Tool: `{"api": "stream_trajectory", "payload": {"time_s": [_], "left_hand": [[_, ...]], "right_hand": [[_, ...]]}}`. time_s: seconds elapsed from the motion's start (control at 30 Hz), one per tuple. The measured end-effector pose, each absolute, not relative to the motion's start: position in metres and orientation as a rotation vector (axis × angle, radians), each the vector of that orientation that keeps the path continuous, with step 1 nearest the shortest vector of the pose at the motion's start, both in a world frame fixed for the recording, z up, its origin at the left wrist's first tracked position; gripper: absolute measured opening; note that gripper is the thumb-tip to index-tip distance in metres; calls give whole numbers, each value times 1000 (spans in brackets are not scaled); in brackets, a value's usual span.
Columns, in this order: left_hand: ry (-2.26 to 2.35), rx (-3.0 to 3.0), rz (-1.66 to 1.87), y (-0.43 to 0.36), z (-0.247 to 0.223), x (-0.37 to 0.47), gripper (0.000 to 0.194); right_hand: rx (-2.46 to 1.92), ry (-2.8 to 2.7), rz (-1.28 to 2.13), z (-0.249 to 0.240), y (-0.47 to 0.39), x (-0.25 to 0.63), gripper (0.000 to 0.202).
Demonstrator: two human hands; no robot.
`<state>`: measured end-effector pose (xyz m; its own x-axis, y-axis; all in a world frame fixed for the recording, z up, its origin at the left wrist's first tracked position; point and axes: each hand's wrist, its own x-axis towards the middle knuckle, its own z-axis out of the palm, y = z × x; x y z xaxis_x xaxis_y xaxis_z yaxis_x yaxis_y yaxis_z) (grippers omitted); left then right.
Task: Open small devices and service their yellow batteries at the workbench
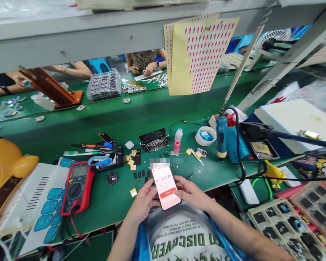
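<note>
Both hands hold a phone (165, 188) upright over the near edge of the green bench. Its lit screen shows a timer reading 01:40:35 and a red button. My left hand (144, 201) wraps round the phone's left side. At its right side is my right hand (191, 192), fingers round the edge and thumb over the lower screen. Just beyond the phone lie small black pieces (142, 174) and several yellow-edged square cells (133, 192). A pink bottle (176, 146), a white dropper bottle (178, 135) and tweezers (197, 157) are farther back.
A red multimeter (77, 186) lies left, near a black tray of tools (111, 159). Behind the cells is a black fan (154, 140). An electric screwdriver (221, 137) hangs at right, beside a white round tub (205, 136). Other people's hands work across the bench. Parts trays (282, 224) sit lower right.
</note>
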<state>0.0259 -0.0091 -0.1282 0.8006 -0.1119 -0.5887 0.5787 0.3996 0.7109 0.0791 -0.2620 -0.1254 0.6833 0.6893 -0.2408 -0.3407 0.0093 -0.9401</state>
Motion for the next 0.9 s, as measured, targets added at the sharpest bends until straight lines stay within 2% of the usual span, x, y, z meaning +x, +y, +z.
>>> {"api": "stream_trajectory", "payload": {"time_s": [0.1,0.23,0.3,0.43,0.5,0.67,0.9], "left_hand": [[503,1062,-460,-5,-142,21,138],[502,1048,-547,1,-139,20,164],[485,1030,-547,3,-135,21,159],[479,1088,-537,2,-132,23,125],[493,1083,-504,1,-133,24,118],[526,1124,-522,2,-122,26,121],[594,1121,-472,-5,-101,32,126]], "right_hand": [[-1279,-312,876,-125,-260,77,110],[-1270,-319,864,-123,-256,73,111],[-1275,-318,855,-122,-254,72,111],[-1280,-330,829,-122,-250,73,105],[-1277,-331,817,-121,-248,74,101],[-1220,-310,807,-116,-239,75,92],[-1240,-269,841,-111,-235,77,90]]}}
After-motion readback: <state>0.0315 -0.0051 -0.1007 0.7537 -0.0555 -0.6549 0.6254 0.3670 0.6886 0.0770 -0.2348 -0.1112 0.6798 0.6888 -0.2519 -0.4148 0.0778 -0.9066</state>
